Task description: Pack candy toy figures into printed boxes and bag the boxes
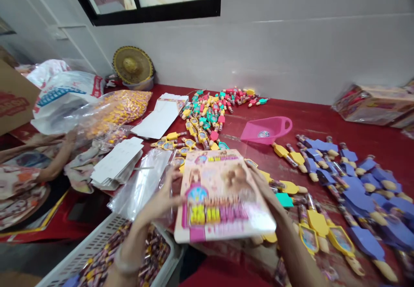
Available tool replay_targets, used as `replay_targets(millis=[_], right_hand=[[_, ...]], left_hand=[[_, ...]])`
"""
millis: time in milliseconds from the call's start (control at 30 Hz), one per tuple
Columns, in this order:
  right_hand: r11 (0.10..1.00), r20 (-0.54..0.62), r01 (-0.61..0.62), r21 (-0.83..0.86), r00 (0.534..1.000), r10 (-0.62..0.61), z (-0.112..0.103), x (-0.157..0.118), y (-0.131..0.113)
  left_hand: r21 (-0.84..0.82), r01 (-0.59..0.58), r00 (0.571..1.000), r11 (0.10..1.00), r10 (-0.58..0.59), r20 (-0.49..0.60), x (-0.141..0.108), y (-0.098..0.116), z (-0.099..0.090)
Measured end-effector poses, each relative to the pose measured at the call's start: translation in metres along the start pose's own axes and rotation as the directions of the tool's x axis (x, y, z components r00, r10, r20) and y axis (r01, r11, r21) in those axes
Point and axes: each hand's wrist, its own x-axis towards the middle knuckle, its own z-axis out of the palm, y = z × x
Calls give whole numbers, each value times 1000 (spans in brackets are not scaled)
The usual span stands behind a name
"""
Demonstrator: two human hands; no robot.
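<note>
A pink printed cardboard box (223, 200) with cartoon figures and yellow and purple lettering is held tilted in front of me, somewhat blurred. My left hand (164, 196) grips its left side, the thumb at the edge and the other fingers partly behind. Along the right edge lies my right hand (268, 192), its fingers mostly hidden by the box. Beyond the box are yellow hand-mirror-shaped toys (190, 129) with small filled tubes. Clear plastic bags (142, 187) lie just left of my left hand.
Purple mirror-shaped toys (359, 196) cover the right side. A pink scoop (267, 130) rests mid-table. White card stacks (118, 162) lie to the left, beside a bag of yellow candies (126, 108). A basket (80, 248) of wrapped pieces stands below. Another person's arm (58, 159) is at left.
</note>
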Motion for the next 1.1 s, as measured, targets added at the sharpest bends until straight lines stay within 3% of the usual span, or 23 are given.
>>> replay_targets(millis=[67,133,167,267,333,400,500,700,933,1000,1067,1100], right_hand=[[991,219,-105,83,972,84,-13,-28,11],[988,403,-145,55,909,111,-6,-47,21],[992,408,-123,-6,906,115,5,-51,27],[966,117,-32,-257,991,64,47,-44,45],[923,-74,-31,-383,997,2,69,-31,56],[892,-166,-32,-451,985,-49,81,-21,66],[880,-203,-29,-474,976,-77,85,-16,75],[917,-198,-43,-397,979,-40,80,-16,76],[958,-71,-36,-283,997,16,67,-10,65],[954,-98,-58,-294,995,30,48,-3,44],[948,-240,-89,-305,971,14,20,8,5],[947,-353,-92,-308,935,-24,6,16,-19]], left_hand=[[228,104,994,968,-95,-51,-33,-45,20],[337,82,991,938,-113,73,-44,-77,42],[395,58,992,917,-99,83,-40,-86,52],[538,30,1000,842,-30,-10,-7,-96,68],[573,47,997,818,-3,-79,19,-98,71],[570,67,990,819,14,-137,38,-103,73],[516,87,979,852,22,-201,49,-116,78],[333,49,986,942,7,-164,50,-129,81],[349,-31,999,937,44,-30,58,-135,70],[372,-31,999,928,46,-29,59,-136,69],[399,-32,999,916,46,-26,59,-135,70],[412,-29,999,911,44,-28,59,-134,70]])
